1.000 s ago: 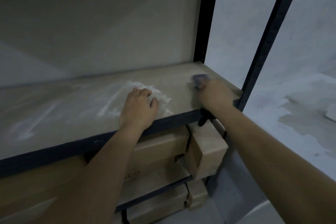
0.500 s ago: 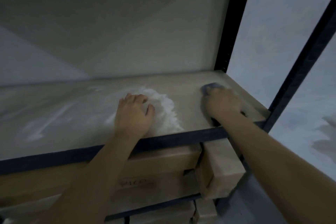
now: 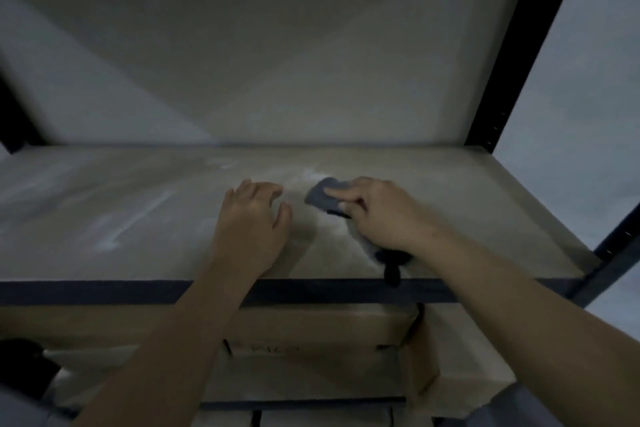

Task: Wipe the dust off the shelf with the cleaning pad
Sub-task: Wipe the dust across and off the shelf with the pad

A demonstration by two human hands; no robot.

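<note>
Dust streaks (image 3: 114, 239) lie on the shelf (image 3: 485, 204) left of the left hand (image 3: 251, 229), which rests flat, fingers spread, holding nothing. Just right, the right hand (image 3: 381, 215) presses the cleaning pad (image 3: 323, 198) under its fingertips.

Dim light, picture a bit blurred. Pale grey wall (image 3: 311, 55) behind, with slanted shadow bands across it. Black metal uprights (image 3: 519, 55) at right side, holes along them. Lighter grey wall (image 3: 585, 107) beyond right upright. Cardboard boxes (image 3: 311, 333) on lower level, under dark front rail (image 3: 104, 291).
</note>
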